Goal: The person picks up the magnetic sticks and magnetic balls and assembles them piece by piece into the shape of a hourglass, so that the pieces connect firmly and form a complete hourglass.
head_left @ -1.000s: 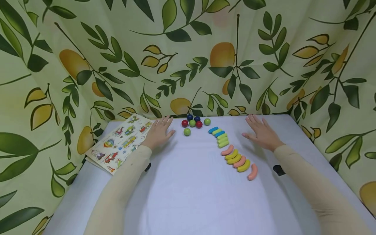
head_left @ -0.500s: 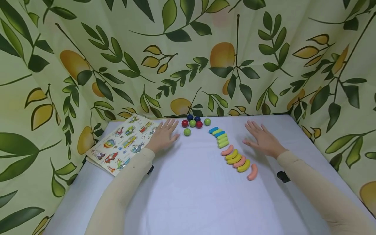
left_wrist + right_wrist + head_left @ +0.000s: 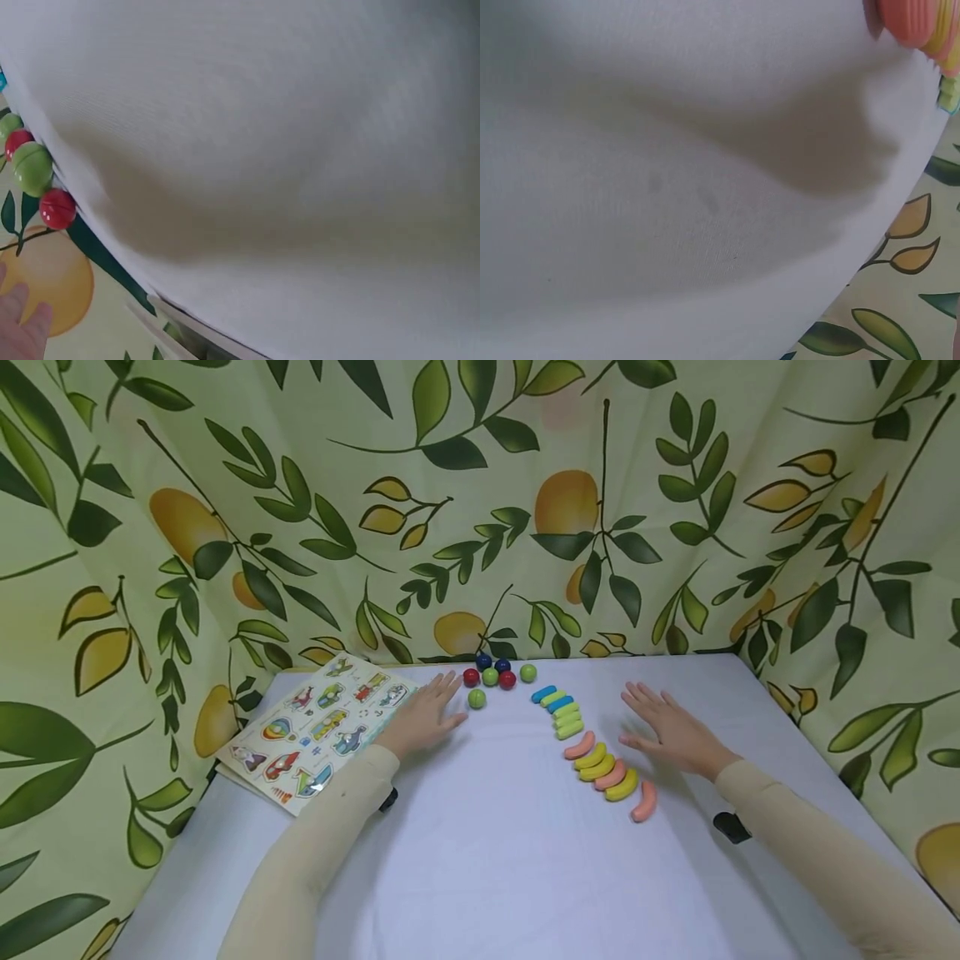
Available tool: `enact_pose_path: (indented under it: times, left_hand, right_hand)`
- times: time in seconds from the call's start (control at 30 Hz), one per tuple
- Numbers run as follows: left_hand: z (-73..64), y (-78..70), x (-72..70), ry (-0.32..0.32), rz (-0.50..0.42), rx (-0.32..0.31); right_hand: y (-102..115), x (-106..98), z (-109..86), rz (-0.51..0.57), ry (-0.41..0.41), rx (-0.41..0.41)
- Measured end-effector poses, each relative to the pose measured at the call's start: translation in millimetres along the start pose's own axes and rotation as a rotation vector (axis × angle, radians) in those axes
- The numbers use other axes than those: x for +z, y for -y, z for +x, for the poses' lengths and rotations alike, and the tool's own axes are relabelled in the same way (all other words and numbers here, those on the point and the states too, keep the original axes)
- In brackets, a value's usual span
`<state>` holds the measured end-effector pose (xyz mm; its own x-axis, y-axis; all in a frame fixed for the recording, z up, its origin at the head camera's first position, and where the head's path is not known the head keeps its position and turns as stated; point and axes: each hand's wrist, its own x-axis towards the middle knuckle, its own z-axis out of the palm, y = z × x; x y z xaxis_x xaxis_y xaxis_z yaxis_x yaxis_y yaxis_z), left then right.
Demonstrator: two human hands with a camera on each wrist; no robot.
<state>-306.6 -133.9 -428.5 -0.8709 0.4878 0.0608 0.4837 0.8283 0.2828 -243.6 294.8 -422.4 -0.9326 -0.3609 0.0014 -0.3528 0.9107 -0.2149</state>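
My left hand (image 3: 422, 717) is held out with spread, straight fingers, between the picture board (image 3: 330, 718) and a cluster of small balls. Its fingertips reach toward a red ball (image 3: 471, 677) and a green ball (image 3: 476, 698); in the left wrist view some fingertips (image 3: 26, 322) show at the lower left. My right hand (image 3: 675, 731) is likewise stretched flat with nothing in it, to the right of a row of toy pieces. Nearest to it are yellow toy bananas (image 3: 596, 766), pink curved pieces (image 3: 645, 801) and light green pieces (image 3: 569, 728).
Blue pieces (image 3: 543, 693) top the row, and dark blue balls (image 3: 483, 661) sit at the table's back edge. A white cloth covers the table (image 3: 480, 877). A leaf-patterned curtain (image 3: 480, 552) closes off the back and both sides.
My left hand has shifted slightly to the right, uncovering more of the picture board. My right hand has drawn a little back toward me. The toy pieces and balls stay where they were.
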Motion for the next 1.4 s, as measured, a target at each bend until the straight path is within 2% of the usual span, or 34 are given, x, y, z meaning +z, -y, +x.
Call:
enact_pose_path:
  times: [0.1,0.27,0.33,0.4,0.6,0.7,0.87,1.13,1.4]
  left_hand:
    - [1.9,-2.4,0.1,0.005,-0.147,-0.056]
    - [6.5,-5.4,0.6,0.018,-0.478,-0.224]
    - [8.9,-5.7,0.6,0.02,-0.578,-0.285]
    - [12.1,-5.0,1.2,0.02,-0.64,-0.328]
    - [22.9,0.3,13.2,0.038,-0.738,-0.364]
    - [26.4,3.3,15.4,0.038,-0.783,-0.387]
    - [30.0,3.5,15.4,0.044,-0.819,-0.432]
    - [32.6,2.9,17.3,0.022,-0.846,-0.438]
    - [33.5,2.9,19.4,0.034,-0.904,-0.434]
  right_hand:
    - [4,-3,-4.0,0.059,0.011,0.016]
    - [10,-7,-12.0,0.203,0.049,0.108]
    - [11,-8,-14.6,0.263,0.054,0.143]
    - [11,-8,-17.3,0.311,0.046,0.168]
    - [4,-2,-29.1,0.435,0.009,0.237]
    - [0,0,-33.3,0.472,0.023,0.269]
    - [-12,2,-39.8,0.48,0.101,0.337]
    - [-19,5,-48.4,0.565,0.214,0.427]
    - [-18,7,-58.2,0.652,0.278,0.503]
